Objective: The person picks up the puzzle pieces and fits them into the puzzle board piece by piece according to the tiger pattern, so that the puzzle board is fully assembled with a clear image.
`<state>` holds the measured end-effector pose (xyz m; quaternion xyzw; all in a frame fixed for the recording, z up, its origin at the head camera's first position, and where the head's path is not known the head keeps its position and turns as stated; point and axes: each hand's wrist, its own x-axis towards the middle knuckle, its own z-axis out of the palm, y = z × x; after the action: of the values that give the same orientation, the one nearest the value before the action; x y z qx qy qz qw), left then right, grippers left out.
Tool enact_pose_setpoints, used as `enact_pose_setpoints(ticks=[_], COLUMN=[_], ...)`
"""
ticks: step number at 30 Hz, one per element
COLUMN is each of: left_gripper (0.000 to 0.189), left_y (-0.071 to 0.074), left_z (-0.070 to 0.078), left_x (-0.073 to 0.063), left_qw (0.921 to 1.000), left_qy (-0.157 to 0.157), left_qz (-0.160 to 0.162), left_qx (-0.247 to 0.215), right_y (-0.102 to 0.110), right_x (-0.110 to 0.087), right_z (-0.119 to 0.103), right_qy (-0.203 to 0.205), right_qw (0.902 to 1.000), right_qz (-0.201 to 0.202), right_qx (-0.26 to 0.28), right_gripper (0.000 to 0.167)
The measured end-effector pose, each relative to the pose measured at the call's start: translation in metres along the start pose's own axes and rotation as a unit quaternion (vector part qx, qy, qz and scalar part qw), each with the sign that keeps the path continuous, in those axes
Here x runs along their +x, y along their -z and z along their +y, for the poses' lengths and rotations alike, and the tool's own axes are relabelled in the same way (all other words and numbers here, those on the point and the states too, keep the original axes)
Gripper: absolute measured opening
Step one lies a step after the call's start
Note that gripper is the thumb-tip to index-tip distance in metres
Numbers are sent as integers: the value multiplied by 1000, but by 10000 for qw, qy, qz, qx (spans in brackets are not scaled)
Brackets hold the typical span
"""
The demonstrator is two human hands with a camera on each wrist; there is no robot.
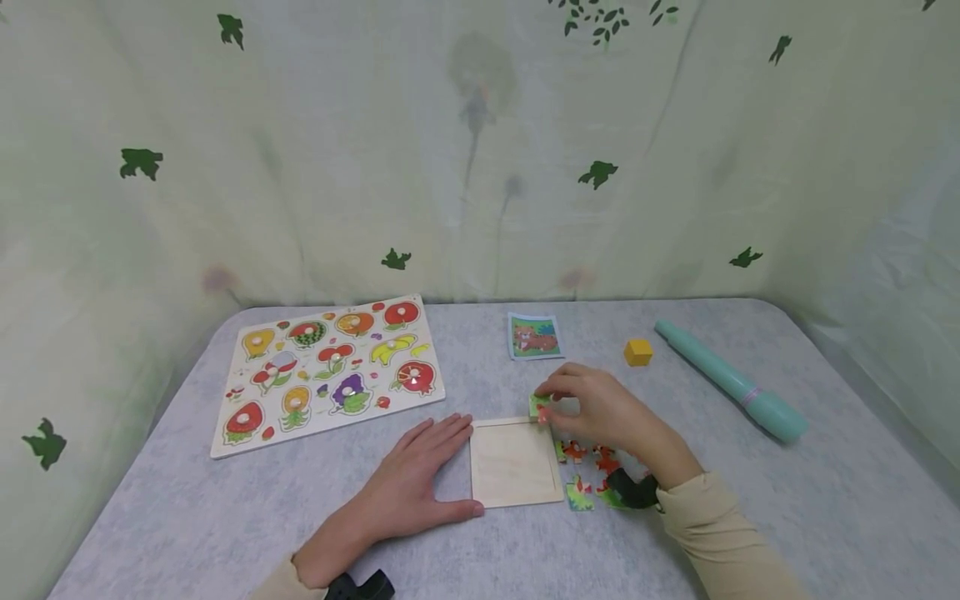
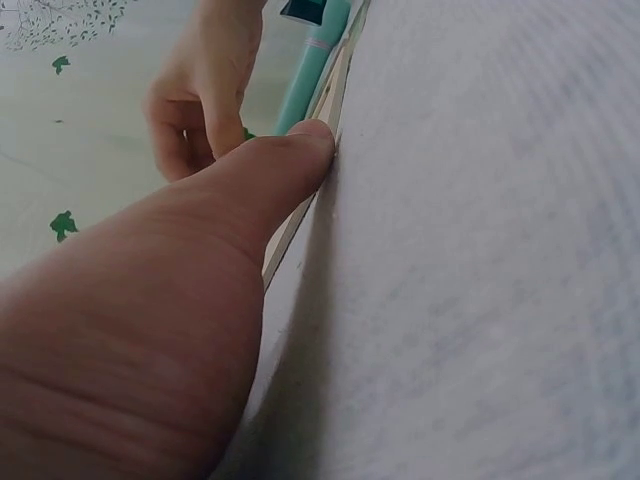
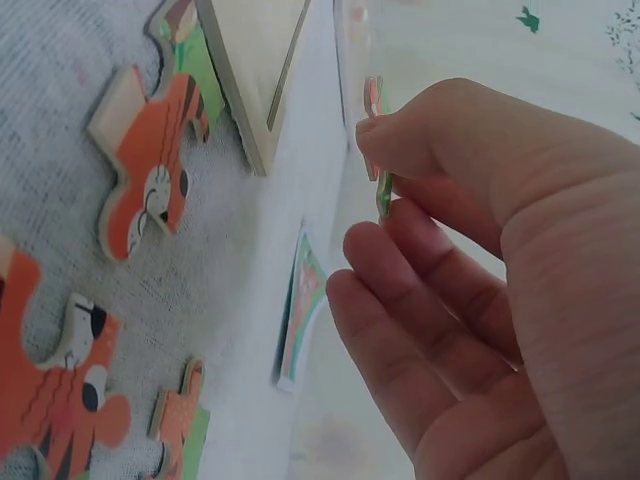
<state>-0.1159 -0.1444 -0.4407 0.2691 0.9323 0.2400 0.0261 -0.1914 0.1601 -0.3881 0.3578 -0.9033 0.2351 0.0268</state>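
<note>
A shallow wooden puzzle tray (image 1: 516,463) lies on the table with a bare inside. My left hand (image 1: 416,479) is spread flat beside it, thumb at its lower left corner and fingertips at its upper left. Over the tray's upper right corner my right hand (image 1: 600,407) pinches a green puzzle piece (image 1: 537,407) with some orange on it. In the right wrist view that piece (image 3: 384,190) is seen edge-on between thumb and finger. Several loose puzzle pieces (image 1: 580,493) with orange tiger parts lie right of the tray, partly hidden under the right forearm.
A fruit peg puzzle board (image 1: 315,392) lies at the back left. Behind the tray is a small picture card (image 1: 535,337) showing an animal. A yellow cube (image 1: 638,352) and a long teal tube (image 1: 727,379) with a wider end lie to the right. A curtain (image 1: 480,150) hangs behind the table.
</note>
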Motion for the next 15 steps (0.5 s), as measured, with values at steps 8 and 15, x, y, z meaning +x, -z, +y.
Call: enact_pose_setpoints(ticks=[8,15], left_gripper=[99,99], left_y=[1,2], left_z=[1,2], left_x=[1,0], left_qw=[10000,10000], left_qy=[-10,18], left_qz=[9,-5], left_qx=[-55,-70], right_y=[-4,-7], right_x=[2,4], right_z=[-2,-7], right_qy=[119,152], right_qw=[9999,9994], right_qz=[-62,-187], right_qx=[36,231], right_gripper=[20,22])
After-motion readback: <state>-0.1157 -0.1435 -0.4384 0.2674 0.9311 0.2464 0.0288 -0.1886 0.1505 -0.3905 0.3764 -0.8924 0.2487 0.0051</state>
